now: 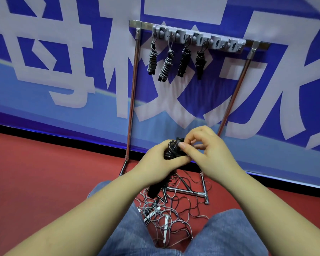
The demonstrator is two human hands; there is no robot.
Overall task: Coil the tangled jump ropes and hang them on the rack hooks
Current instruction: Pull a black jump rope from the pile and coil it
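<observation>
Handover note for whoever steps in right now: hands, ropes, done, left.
Left hand grips a coiled black rope, its handles hanging below.
Right hand pinches the cord at the coil's top, finishing the wrap.
Done: four coiled ropes hang on the rack hooks; hooks on the right side are free.
Left: hang this coil, then untangle the pile of ropes on the floor between the knees.

A red floor (44,182) is seen beneath everything, met at the back by a blue banner wall. A metal rack (131,100) is stood on it on chrome feet, one crossbar lying low near the wall. A loose tangle of thin grey and dark jump ropes (170,217), with white handles among them, is spread directly on the floor between the rack's feet and the person's knees.
</observation>
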